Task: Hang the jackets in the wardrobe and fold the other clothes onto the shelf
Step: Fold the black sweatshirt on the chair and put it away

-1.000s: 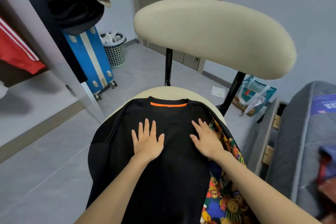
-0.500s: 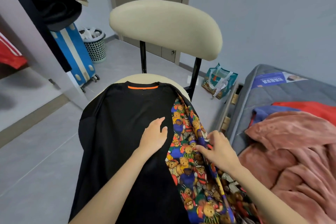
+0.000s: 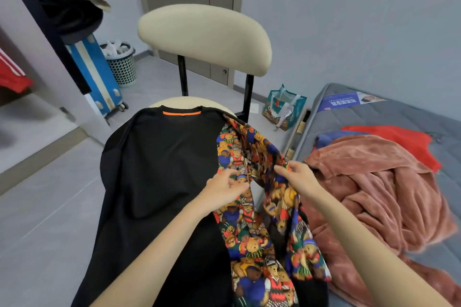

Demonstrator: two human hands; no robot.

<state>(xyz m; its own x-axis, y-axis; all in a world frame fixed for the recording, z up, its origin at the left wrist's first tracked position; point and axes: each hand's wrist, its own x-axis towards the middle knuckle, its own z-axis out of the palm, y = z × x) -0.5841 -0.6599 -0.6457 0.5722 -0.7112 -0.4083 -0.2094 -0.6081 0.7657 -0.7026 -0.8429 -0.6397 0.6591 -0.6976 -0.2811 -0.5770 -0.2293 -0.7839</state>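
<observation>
Head camera looks down on a chair (image 3: 204,40) that serves as the folding place. At 9 o'clock of the picture a red jacket (image 3: 11,77) shows inside the wardrobe (image 3: 47,70). In the middle a black shirt (image 3: 159,169) lies flat on the seat, collar toward 12 o'clock, and its lower part hangs over the front edge. At its 3 o'clock side, partly on it, lies a crumpled bear-print garment (image 3: 252,244).

The left hand (image 3: 224,188) has curled fingers and pinches an edge of this garment. The right hand (image 3: 299,177), at 3 o'clock from the left one, bends its fingers around another fold of the same cloth. Farther toward 3 o'clock a pink blanket (image 3: 374,194) is heaped on the mattress (image 3: 411,117).

The step looks like taking up the printed garment. It should probably be lifted straight up, not dragged, so the smooth black shirt stays flat. It would be wise to find the collar or shoulders first, because the pictures do not tell whether it is a jacket or a shirt.
</observation>
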